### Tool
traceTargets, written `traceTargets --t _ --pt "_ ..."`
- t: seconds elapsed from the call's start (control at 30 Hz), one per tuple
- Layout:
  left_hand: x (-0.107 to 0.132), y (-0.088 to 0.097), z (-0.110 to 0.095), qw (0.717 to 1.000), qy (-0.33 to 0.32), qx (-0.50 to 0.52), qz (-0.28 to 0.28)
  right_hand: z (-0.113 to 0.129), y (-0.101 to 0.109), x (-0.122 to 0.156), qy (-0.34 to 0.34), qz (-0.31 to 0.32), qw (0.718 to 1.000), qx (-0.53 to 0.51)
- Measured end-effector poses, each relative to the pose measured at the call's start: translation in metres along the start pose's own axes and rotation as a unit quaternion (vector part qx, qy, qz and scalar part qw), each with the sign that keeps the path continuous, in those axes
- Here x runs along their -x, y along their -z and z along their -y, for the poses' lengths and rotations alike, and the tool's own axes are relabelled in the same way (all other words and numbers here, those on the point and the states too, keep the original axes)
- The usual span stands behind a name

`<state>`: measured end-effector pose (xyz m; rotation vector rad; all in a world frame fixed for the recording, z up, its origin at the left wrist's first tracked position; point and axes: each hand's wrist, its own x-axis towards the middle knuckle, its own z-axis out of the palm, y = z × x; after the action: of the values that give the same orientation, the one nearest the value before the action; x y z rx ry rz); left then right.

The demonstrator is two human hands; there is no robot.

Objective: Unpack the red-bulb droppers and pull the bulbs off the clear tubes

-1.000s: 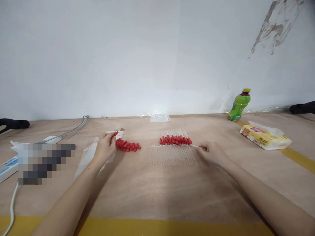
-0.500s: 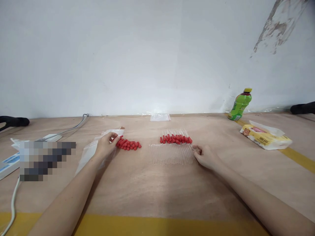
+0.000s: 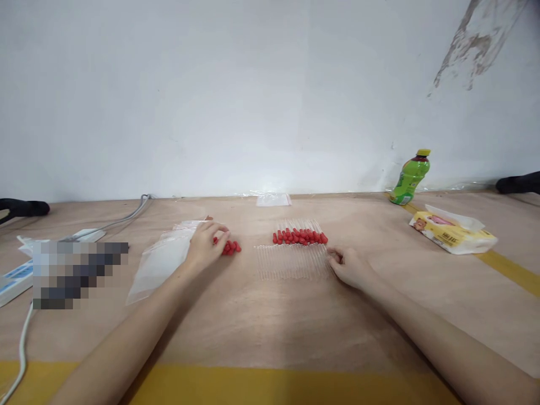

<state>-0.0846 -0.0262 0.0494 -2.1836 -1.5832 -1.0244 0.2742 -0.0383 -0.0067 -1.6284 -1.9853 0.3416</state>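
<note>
Both of my hands were low over the table point(image 3: 253, 332): the left hand point(image 3: 210, 242), fingers bent, arched over a heap of red pieces point(image 3: 232, 247) left of the clear tubes point(image 3: 291, 263), and whether it gripped one I couldn't tell. My right hand point(image 3: 348, 267) was curled at the tubes' right end; any hold there was hidden too. Just beyond the tubes lay a red row point(image 3: 300, 237). Plastic bags point(image 3: 162, 261) lay farther left of them, a tissue pack point(image 3: 453, 236) well to their right.
</note>
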Motion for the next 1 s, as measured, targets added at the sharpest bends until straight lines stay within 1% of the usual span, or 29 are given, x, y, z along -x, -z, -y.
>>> traceTargets --t 0.03,0.1,0.2,0.27,0.33,0.4,0.5,0.57,0.63,0.7,0.73,0.8,0.87,0.9,0.93,1.0 --pt "-0.003 -0.007 -0.011 0.999 -0.021 0.011 0.031 0.000 0.000 0.000 0.001 0.001 1.000 -0.002" --pt "-0.009 -0.022 -0.033 0.995 -0.043 0.031 0.082 0.000 0.001 -0.001 0.001 0.000 1.000 -0.006" --pt "-0.020 -0.045 -0.060 0.991 -0.050 0.043 0.116 -0.001 0.003 -0.002 -0.006 -0.010 1.000 -0.007" --pt "-0.028 -0.060 -0.072 0.989 -0.032 0.041 0.137 -0.003 0.003 -0.004 -0.015 -0.014 1.000 -0.003" --pt "-0.034 -0.072 -0.079 0.986 -0.003 0.042 0.159 -0.006 0.004 -0.005 -0.028 -0.017 0.999 0.001" --pt "-0.039 -0.081 -0.081 0.983 0.019 0.046 0.174 -0.008 0.005 -0.006 -0.040 -0.022 0.999 0.004" --pt "-0.042 -0.091 -0.080 0.982 0.037 0.054 0.179 -0.009 0.005 -0.007 -0.052 -0.032 0.998 0.001" --pt "-0.043 -0.094 -0.080 0.981 0.054 0.062 0.177 -0.009 0.005 -0.007 -0.054 -0.043 0.998 -0.001" --pt "-0.042 -0.093 -0.080 0.980 0.074 0.070 0.169 -0.009 0.005 -0.006 -0.053 -0.052 0.997 0.002" --pt "-0.039 -0.086 -0.081 0.981 0.089 0.077 0.154 -0.009 0.004 -0.006 -0.044 -0.077 0.996 0.001" --pt "-0.035 -0.081 -0.081 0.982 0.092 0.079 0.145 -0.009 0.004 -0.006 -0.031 -0.100 0.994 -0.004" --pt "-0.025 -0.067 -0.081 0.985 0.088 0.085 0.126 -0.007 0.003 -0.006 0.016 -0.166 0.986 -0.022" --pt "-0.010 -0.051 -0.078 0.989 0.053 0.089 0.103 -0.003 0.003 -0.004 0.088 -0.231 0.968 -0.040" --pt "-0.001 -0.043 -0.076 0.992 0.019 0.090 0.091 0.001 0.003 -0.002 0.129 -0.251 0.958 -0.044" --pt "0.007 -0.036 -0.073 0.992 -0.019 0.092 0.083 0.005 0.003 0.000 0.172 -0.259 0.950 -0.040" --pt "0.025 -0.027 -0.067 0.989 -0.095 0.089 0.075 0.017 0.003 0.005 0.255 -0.242 0.936 -0.017"
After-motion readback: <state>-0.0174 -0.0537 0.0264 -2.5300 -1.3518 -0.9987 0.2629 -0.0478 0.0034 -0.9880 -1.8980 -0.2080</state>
